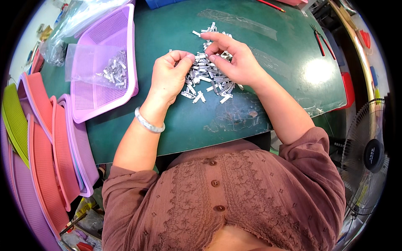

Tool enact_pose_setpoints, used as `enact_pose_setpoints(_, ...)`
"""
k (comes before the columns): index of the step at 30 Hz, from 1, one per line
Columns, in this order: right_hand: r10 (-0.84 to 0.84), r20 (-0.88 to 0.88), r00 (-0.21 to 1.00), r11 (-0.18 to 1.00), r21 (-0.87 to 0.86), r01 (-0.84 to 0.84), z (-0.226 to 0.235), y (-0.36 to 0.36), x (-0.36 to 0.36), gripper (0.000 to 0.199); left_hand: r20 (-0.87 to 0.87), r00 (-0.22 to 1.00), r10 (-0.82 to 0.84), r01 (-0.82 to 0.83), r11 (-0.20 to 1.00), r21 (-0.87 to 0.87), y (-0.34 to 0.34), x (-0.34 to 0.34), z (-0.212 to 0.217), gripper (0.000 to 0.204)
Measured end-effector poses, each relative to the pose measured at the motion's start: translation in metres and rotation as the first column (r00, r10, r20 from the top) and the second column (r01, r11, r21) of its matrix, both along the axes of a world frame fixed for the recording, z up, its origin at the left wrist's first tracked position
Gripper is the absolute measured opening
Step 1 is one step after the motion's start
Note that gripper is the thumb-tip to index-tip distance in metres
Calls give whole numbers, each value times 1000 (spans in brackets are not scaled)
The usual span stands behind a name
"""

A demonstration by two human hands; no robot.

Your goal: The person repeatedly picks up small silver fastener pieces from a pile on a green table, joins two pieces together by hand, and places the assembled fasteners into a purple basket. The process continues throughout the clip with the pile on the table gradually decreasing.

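Observation:
A loose pile of small silvery metal pieces (214, 80), narrow and flat, lies on the green table. Over its left side is my left hand (172, 72), with thumb and curled fingers pressed together; whatever is between them is hidden. My right hand (235, 59) reaches over the pile's right side. Its index finger stretches out, while the thumb and another finger come together in a pinch around something too small to make out. On my left, a clear plastic bag (86, 62) with more of these pieces lies in a purple mesh basket (130, 50).
Stacked pink, purple and green baskets (52, 138) stand at the left. Red-handled pliers (321, 45) and a red pencil (271, 5) lie on the green table (180, 134). A fan (368, 154) stands close to the table's right side. Clear tape strips cross the tabletop.

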State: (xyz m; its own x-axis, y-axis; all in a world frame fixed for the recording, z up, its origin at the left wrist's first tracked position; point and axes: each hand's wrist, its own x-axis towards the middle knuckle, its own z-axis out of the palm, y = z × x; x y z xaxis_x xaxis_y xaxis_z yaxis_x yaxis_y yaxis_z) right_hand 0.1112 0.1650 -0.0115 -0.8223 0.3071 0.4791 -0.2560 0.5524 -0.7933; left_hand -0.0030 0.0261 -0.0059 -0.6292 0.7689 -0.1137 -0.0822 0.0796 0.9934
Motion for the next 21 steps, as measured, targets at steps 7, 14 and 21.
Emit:
enact_pose_setpoints(7, 15, 35, 999, 991, -132, -10, 1, -2, -1, 39, 40, 999, -26, 25, 999, 41, -2, 3, 5, 13)
enact_pose_setpoints(14, 32, 63, 997, 966, -260, -15, 1, -2, 0, 37, 78, 994, -73, 68, 996, 61, -4, 1, 4, 16)
enact_pose_setpoints(21, 50, 106, 993, 972, -233, -24, 4, 0, 2, 41, 187, 977, -104, 93, 994, 65, -4, 0, 3, 19)
